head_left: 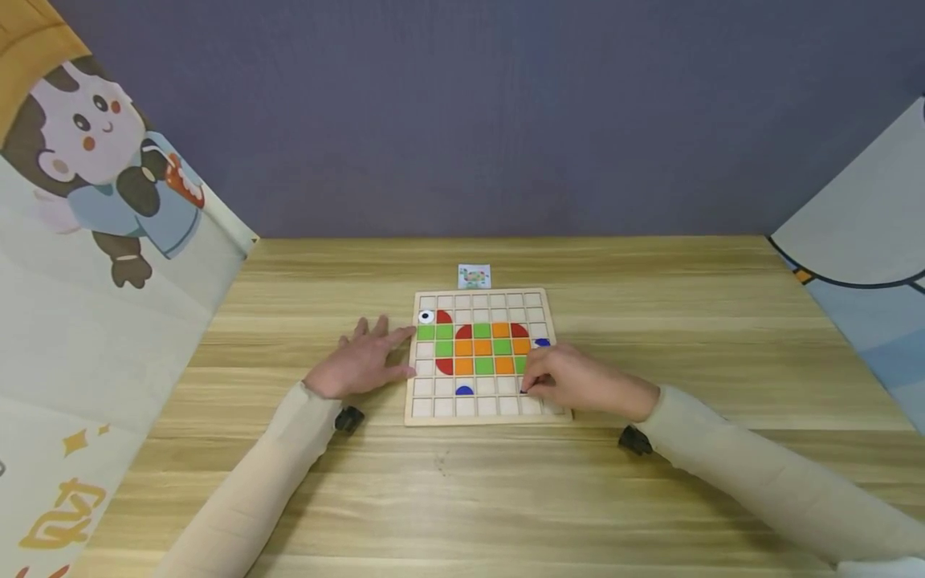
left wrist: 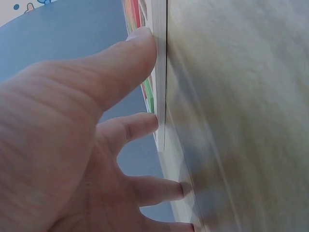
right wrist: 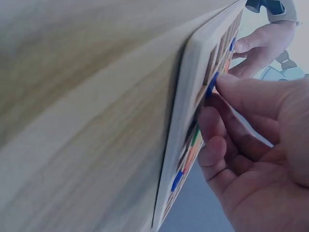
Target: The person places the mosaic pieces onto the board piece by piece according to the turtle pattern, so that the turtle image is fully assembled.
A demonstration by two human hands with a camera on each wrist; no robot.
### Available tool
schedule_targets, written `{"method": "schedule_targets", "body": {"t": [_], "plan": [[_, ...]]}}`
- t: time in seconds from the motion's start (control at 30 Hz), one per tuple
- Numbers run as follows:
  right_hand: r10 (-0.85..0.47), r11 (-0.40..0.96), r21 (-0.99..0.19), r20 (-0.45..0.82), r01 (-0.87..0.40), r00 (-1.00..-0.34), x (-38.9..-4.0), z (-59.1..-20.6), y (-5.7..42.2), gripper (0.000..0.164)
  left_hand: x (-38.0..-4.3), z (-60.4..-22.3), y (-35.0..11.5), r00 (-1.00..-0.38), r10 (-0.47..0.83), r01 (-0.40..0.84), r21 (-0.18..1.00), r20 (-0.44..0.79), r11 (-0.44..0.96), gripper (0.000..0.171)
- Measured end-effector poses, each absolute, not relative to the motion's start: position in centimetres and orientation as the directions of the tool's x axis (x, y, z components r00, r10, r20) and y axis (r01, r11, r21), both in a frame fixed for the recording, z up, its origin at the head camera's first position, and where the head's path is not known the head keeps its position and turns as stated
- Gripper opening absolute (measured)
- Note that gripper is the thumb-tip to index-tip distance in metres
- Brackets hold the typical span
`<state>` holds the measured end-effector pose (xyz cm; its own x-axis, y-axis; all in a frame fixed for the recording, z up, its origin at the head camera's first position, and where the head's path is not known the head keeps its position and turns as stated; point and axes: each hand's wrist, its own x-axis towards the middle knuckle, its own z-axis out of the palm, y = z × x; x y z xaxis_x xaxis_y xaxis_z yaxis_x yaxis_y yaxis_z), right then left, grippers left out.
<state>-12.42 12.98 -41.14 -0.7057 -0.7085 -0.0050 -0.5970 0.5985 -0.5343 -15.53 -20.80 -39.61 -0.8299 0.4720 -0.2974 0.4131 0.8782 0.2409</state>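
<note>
A wooden grid board [head_left: 423,408] lies on the table, its squares partly filled with green, orange and red tiles and a white eye tile [head_left: 426,316]. My left hand [head_left: 359,360] has its fingers spread; thumb and forefinger touch the board's left edge. Over the lower right squares, my right hand [head_left: 581,379] pinches a small blue piece [right wrist: 211,85] between thumb and finger, against the board. One blue half-circle tile [head_left: 464,390] sits in a lower square. Another blue tile [head_left: 542,343] shows at the right side, beside the right hand, which hides some squares.
Just behind the board lies a small picture card [head_left: 474,276] with a coloured pattern. Wood-grain table [head_left: 462,498] surrounds the board. A dark wall [head_left: 506,120] rises at the back edge, with cartoon-printed panels on both sides. Each wrist wears a small black device [head_left: 350,419].
</note>
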Motion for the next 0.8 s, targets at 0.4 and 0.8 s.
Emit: {"method": "schedule_targets", "body": {"t": [0.4,0.8], "plan": [[-0.707,0.631,-0.478,-0.03,-0.611,-0.707,-11.4,-41.3,13.1,0.018,-15.8,-39.8,-20.9,-0.832,0.468,0.408,0.242,-0.299,0.88,0.073],[-0.648,0.689,-0.462,-0.048,-0.558,-0.76,-9.9,-42.0,12.8,0.022,-15.4,-40.6,-21.1,-0.829,0.456,0.386,0.26,-0.323,0.885,0.072]]}}
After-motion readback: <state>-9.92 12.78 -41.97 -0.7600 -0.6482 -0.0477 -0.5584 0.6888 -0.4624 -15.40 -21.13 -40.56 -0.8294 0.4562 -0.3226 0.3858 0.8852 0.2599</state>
